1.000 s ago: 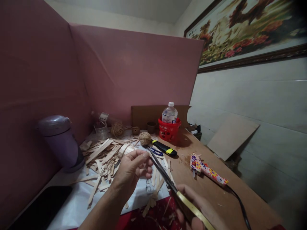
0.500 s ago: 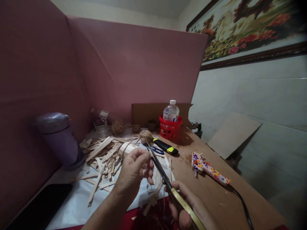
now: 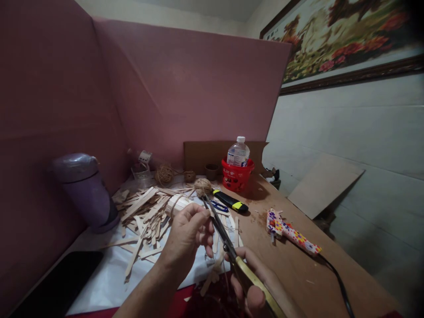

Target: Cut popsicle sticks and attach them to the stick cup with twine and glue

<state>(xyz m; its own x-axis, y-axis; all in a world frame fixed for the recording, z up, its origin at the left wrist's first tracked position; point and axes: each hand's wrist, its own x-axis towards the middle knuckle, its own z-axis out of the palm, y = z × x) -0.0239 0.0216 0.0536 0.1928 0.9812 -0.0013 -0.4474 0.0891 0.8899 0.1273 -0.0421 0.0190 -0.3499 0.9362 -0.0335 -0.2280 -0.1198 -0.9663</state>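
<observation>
My right hand (image 3: 253,278) grips a pair of scissors (image 3: 222,236) by its gold-coloured handles, with the dark blades pointing up and to the left. The blade tips lie in front of a ball of twine (image 3: 202,187). My left hand (image 3: 192,229) is closed in a pinch, thumb against forefinger, right beside the blades. Whatever is between those fingertips is too small to make out. Just behind the left hand is a pale bundle of wooden sticks (image 3: 175,204) with twine around it, partly hidden by the hand.
Loose wooden sticks (image 3: 142,216) cover the left of the table. A yellow-and-black utility knife (image 3: 232,202) lies near a red bucket (image 3: 236,176) holding a bottle (image 3: 239,152). At right is a flowered glue gun (image 3: 291,234) with a cord; at left, a purple flask (image 3: 86,192) and dark phone-like slab (image 3: 62,282).
The view has shifted slightly, so the table items appear a little further right. Both hands and the scissors hold nearly the same pose.
</observation>
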